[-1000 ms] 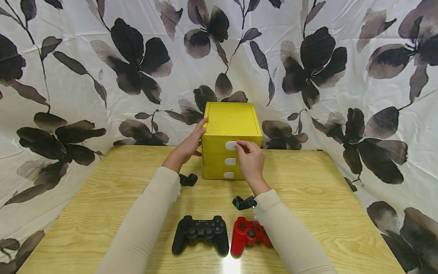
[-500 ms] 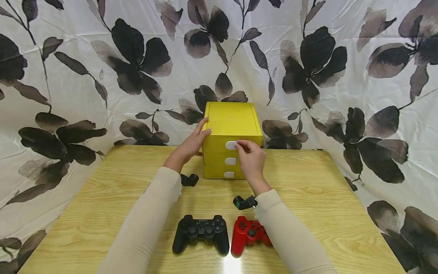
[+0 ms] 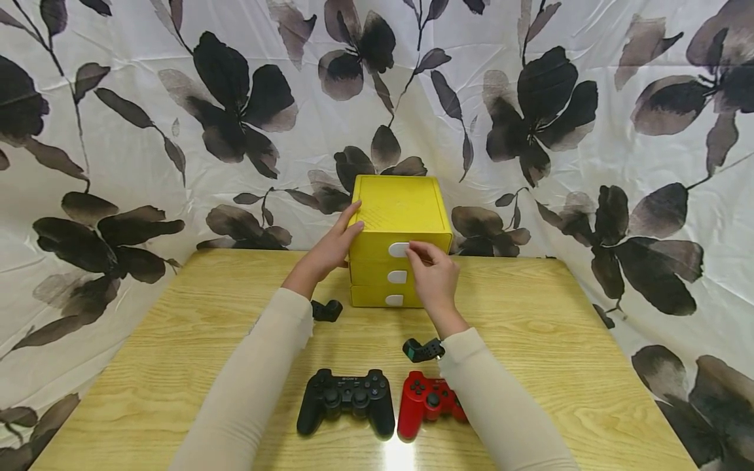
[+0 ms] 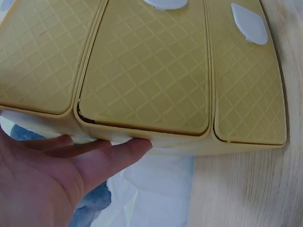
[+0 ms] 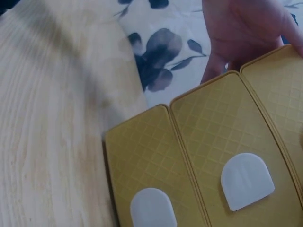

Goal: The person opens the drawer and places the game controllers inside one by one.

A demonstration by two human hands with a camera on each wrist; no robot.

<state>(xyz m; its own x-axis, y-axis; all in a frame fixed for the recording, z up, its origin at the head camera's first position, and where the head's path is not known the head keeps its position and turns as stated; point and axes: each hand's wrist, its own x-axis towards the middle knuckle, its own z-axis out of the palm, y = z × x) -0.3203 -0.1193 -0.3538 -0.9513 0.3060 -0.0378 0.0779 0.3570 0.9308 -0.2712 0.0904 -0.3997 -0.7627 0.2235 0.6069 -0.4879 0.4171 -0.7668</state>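
Observation:
A yellow three-drawer box (image 3: 400,209) stands at the table's far edge against the cloth. Each drawer front carries a white handle. My left hand (image 3: 332,248) lies with straight fingers along the box's left side at its top corner; in the left wrist view its fingers (image 4: 123,149) press the side wall beside the drawer fronts (image 4: 147,71). My right hand (image 3: 432,271) pinches the top drawer's handle (image 3: 397,249) with curled fingers. The right wrist view shows the two lower handles (image 5: 246,179) and the left hand (image 5: 241,28) beyond the box. All drawers look closed.
A black game controller (image 3: 345,400) and a red one (image 3: 425,403) lie side by side near the wooden table's (image 3: 559,340) front edge, under my forearms. Flowered white cloth (image 3: 177,131) hangs behind and around the table.

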